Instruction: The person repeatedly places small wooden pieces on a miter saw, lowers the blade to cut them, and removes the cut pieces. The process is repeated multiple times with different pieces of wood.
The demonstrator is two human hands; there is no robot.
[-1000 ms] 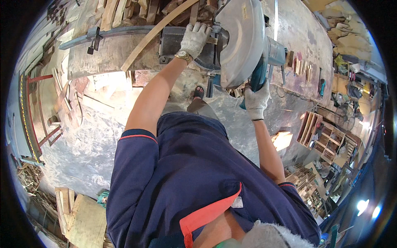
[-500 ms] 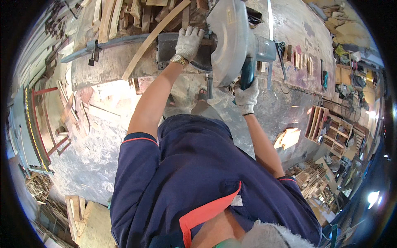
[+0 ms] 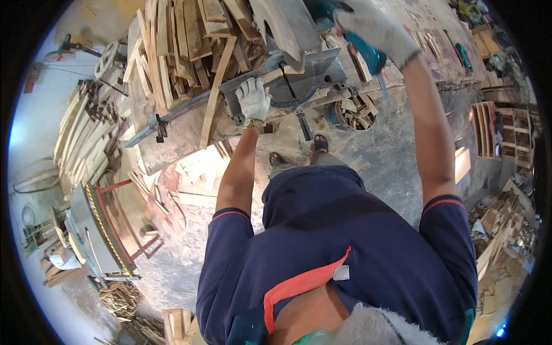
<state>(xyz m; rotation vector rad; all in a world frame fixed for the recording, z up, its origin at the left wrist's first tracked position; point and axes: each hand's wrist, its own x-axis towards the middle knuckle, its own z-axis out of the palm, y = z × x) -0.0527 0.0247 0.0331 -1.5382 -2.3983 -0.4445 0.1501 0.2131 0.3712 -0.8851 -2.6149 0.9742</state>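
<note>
A miter saw, with grey blade guard, stands raised over its dark base on a worn bench. My gloved left hand rests on the base's left side, fingers bent over the fence; what lies under them is hidden. A short pale wood piece lies at the fence, right of that hand. My gloved right hand, smeared by motion, is high on the right, closed round the teal saw handle. A long pale strip leans across the rail left of the saw.
A heap of wood strips covers the bench behind. A bucket of offcuts stands below the saw. Stacked planks and a grey machine with red frame are at left, wooden crates at right. My sandalled feet show below the bench.
The saw head and my right hand have risen and moved away toward the top edge, uncovering the base and bucket. The view has shifted; my left hand stays on the base.
</note>
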